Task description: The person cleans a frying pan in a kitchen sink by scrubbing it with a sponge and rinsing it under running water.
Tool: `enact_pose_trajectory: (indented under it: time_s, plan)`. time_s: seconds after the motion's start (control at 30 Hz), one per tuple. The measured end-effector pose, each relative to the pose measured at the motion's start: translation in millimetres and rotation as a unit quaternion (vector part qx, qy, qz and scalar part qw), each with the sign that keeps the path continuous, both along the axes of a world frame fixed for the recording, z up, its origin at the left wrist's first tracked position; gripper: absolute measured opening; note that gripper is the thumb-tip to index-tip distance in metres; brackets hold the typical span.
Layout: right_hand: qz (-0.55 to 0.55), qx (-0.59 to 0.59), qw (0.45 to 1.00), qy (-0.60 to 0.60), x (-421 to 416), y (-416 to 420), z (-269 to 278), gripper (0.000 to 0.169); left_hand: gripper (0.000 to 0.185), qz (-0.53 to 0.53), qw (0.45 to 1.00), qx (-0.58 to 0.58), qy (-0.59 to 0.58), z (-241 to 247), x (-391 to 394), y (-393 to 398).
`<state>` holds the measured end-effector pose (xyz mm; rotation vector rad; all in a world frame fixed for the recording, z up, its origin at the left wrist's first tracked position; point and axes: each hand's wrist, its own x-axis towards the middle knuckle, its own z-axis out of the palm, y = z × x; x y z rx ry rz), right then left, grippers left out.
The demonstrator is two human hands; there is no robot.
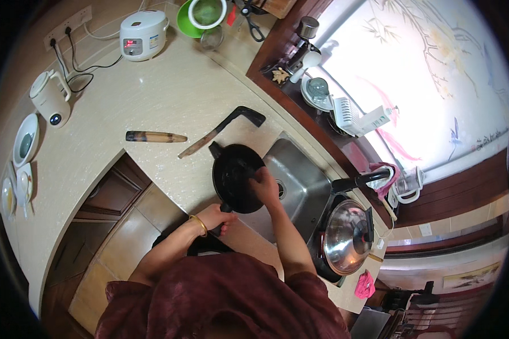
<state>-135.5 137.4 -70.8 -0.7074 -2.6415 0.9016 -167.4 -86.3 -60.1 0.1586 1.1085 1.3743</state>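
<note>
A black pan [233, 182] is tilted over the counter's edge and the near-left side of the sink. My left hand [215, 218], with a gold bangle at the wrist, grips its long handle. My right hand [264, 186] reaches over the rim with bent fingers at the dark inside of the pan. Whether those fingers hold something small cannot be made out. Just beyond the pan lies a wooden-handled tool with a dark, L-shaped head [251, 116]. Left of it, a tapered wooden stick [156, 136] with a dark end rests on the counter.
The steel sink [309, 178] has a black faucet [358, 181]. Right of it stands a lidded pan [345, 237]. A rice cooker [143, 36], a jug-shaped appliance [50, 99] and bowls [26, 140] line the counter's back. A dish rack [347, 114] stands on the sill. The counter edge curves at left.
</note>
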Motion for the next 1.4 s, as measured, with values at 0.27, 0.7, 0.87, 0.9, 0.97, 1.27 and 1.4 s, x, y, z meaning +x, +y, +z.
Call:
enact_pose_trajectory:
  time_s: [0.27,0.7,0.87,0.9,0.97,1.27,1.4]
  plan:
    - [-0.146,-0.317,0.922,0.17,66,50,-9,0.018,0.034,-0.121,0.758,-0.128,0.628,4,15,38]
    - [-0.008,-0.172,0.971,0.165,18,33,-3,0.026,0.018,0.033,0.998,0.026,0.053,10,8,7]
    - [0.126,-0.106,0.983,0.083,-22,-4,-2,0.031,0.02,0.079,0.996,0.049,0.015,-17,8,-18]
    - [0.157,-0.084,0.982,0.066,-29,-10,-2,0.033,0.02,0.082,0.995,0.056,0.009,-19,8,-21]
    - [0.223,-0.026,0.973,0.051,-38,-23,-1,0.034,0.021,0.095,0.994,0.061,-0.003,-23,12,-26]
    - [0.462,-0.056,0.885,-0.016,-42,-60,-8,0.028,0.042,0.087,0.996,0.021,-0.024,-30,5,-33]
    - [0.363,0.213,0.907,0.033,-88,-50,-25,0.021,0.041,0.105,0.993,0.021,-0.048,-33,13,-28]
